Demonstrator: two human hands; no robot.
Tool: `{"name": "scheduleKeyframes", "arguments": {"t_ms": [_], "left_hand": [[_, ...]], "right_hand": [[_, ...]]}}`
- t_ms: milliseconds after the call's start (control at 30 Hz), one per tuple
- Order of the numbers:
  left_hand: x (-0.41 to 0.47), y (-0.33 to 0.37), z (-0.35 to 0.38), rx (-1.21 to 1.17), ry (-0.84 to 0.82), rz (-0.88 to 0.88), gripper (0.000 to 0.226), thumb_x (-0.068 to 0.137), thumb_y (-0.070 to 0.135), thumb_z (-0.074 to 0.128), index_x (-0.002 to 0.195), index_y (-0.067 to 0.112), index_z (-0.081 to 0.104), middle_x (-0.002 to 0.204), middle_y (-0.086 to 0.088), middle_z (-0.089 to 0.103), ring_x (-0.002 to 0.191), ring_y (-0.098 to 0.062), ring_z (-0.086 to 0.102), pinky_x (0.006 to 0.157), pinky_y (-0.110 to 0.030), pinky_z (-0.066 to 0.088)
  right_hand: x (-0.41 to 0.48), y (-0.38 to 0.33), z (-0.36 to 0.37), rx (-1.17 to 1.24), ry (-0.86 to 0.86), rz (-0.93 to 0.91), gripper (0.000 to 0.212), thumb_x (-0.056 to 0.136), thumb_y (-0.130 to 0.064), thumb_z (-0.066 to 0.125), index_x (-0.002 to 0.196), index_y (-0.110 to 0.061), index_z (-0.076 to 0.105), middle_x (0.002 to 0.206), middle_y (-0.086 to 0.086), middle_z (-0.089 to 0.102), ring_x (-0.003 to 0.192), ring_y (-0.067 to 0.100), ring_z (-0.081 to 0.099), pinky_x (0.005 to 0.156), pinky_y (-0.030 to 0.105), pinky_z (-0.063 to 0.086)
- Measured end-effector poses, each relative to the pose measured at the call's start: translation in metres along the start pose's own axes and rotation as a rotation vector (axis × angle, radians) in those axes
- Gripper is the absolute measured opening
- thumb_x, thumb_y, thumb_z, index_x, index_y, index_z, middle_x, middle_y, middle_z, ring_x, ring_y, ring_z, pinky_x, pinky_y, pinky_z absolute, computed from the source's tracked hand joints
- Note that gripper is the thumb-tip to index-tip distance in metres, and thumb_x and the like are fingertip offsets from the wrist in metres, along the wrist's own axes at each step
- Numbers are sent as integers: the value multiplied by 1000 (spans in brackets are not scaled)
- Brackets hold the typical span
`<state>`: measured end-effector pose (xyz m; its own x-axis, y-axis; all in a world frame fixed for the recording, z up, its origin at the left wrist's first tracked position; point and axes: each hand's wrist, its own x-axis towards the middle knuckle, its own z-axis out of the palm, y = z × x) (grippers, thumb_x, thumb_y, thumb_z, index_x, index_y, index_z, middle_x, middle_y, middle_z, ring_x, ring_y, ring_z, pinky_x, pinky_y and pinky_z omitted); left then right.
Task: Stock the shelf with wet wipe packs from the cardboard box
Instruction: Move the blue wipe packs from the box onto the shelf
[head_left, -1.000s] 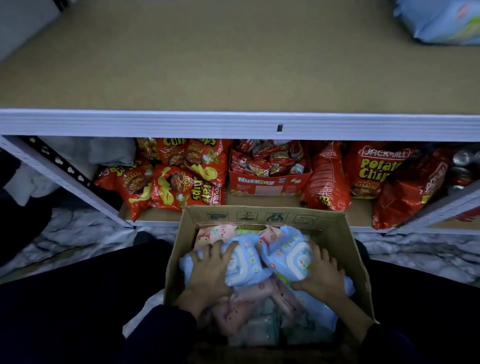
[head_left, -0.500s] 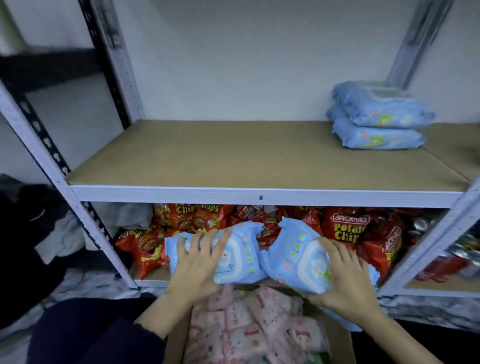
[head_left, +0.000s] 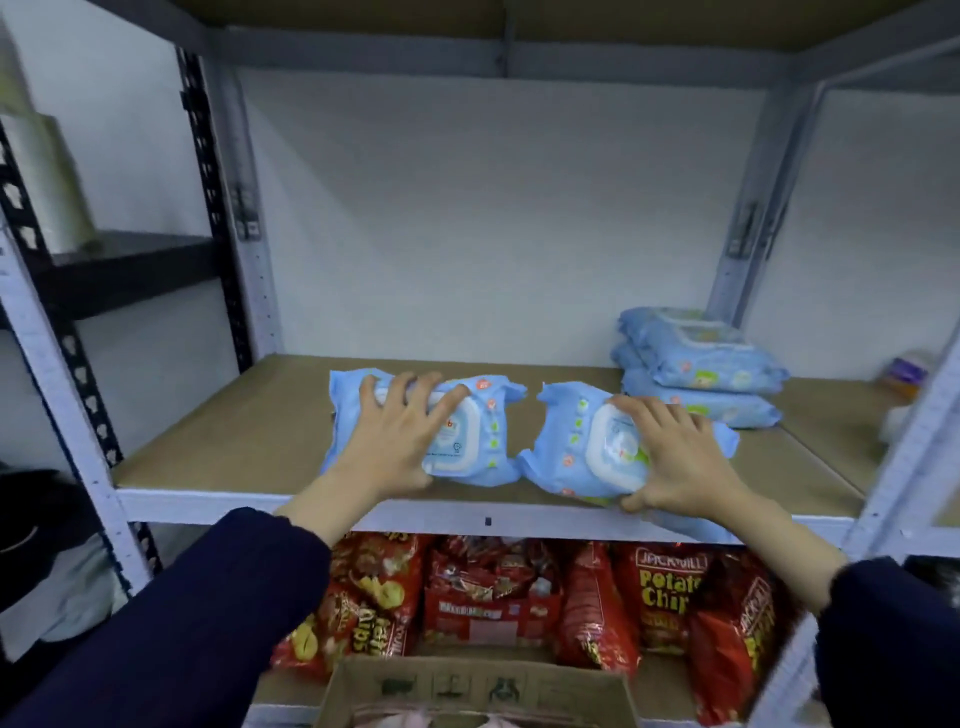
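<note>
My left hand (head_left: 396, 441) grips a blue wet wipe pack (head_left: 483, 421) from above, over the front of the brown shelf board (head_left: 223, 441). My right hand (head_left: 675, 457) grips a second blue wet wipe pack (head_left: 566, 436) just to the right, its near end hanging past the shelf's front edge. Whether either pack touches the board I cannot tell. Two more blue packs (head_left: 701, 374) lie stacked at the back right of the same shelf. The cardboard box (head_left: 467, 691) sits below at the bottom edge, with pink packs barely showing inside.
Red potato chip bags (head_left: 670, 597) and a red carton (head_left: 488, 608) fill the lower shelf. White metal uprights (head_left: 67, 374) frame both sides. A black rack (head_left: 130, 265) with a clear roll stands at left. A small purple item (head_left: 906, 371) sits at far right.
Both hands lifted the two blue packs out of the box and carried them up onto the shelf. My view tilted up from the box to the shelf.
</note>
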<state>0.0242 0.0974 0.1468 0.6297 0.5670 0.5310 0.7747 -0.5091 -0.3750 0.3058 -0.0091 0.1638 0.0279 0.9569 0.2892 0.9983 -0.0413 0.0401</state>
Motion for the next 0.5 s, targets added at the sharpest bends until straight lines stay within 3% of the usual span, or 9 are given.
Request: {"name": "scheduleKeyframes", "arguments": {"t_ms": [100,167,233,400,500], "left_hand": [[27,-1,3,9,-116,27,113,21,56,82,120,23,38,106,-9,63,88,-30,64,65,-53,50],[42,0,8,-78,-221,33,106,51,47,79,135,28,18,133,-7,44,119,-32,47,90,-55,38],[52,0,17,-159,-516,21,102,70,34,72,146,30,4,147,-3,21,136,-28,23,104,-49,24],[76,-15,34,-367,-808,5,111,70,31,77,149,26,-1,154,-3,13,141,-28,18,110,-44,24],[87,-24,43,-448,-934,26,114,69,29,79,149,26,-2,156,-2,8,143,-25,14,115,-39,22]], "right_hand": [[28,11,-1,-23,-138,-16,109,56,-42,79,144,-28,15,140,-4,31,124,24,36,101,37,29],[42,18,4,-33,-253,-37,108,58,-39,80,144,-28,15,140,-2,33,124,24,38,100,35,31],[55,25,10,-1,-375,-43,108,58,-38,81,143,-27,15,139,0,35,123,23,41,99,33,35],[86,38,17,173,-572,-47,106,62,-27,84,143,-25,16,140,-2,34,128,16,38,104,24,35],[100,42,19,182,-654,-65,105,64,-26,83,143,-27,14,142,-3,31,131,15,33,108,26,33]]}}
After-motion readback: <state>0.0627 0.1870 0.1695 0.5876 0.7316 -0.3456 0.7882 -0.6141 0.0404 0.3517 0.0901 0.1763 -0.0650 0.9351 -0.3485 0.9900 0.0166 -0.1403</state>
